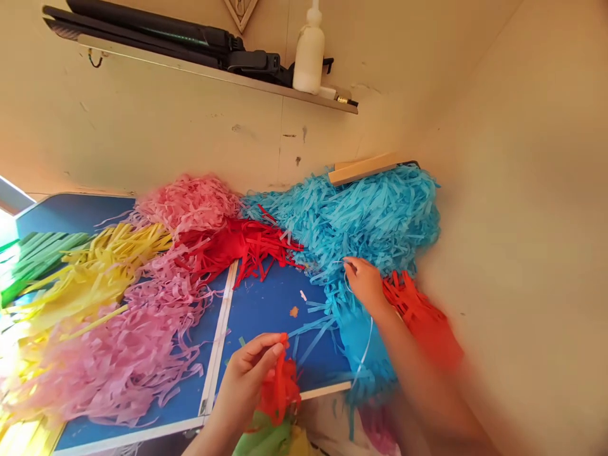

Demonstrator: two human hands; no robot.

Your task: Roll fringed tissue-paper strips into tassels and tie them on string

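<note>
My left hand (247,373) is closed in a pinch on a red tissue-paper tassel (280,389), whose cut strips hang below my fingertips. Farther up and to the right, my right hand (365,284) pinches a thin white string (365,348) that trails down beside my forearm. Behind the right hand lies a large heap of blue paper fringe (375,215). Fringed blue tissue sheets (361,335) spread below that hand, partly covered by my forearm. A fringed red sheet (430,329) rests on the other side of the arm.
The blue folding table (275,285) also bears pink (190,202), red (228,247), lilac (128,354), yellow (90,272) and green (42,253) fringe. A wooden piece (363,170) tops the blue heap. Above, a wall shelf (190,68) holds a white bottle (310,57) and black hair straighteners (156,28).
</note>
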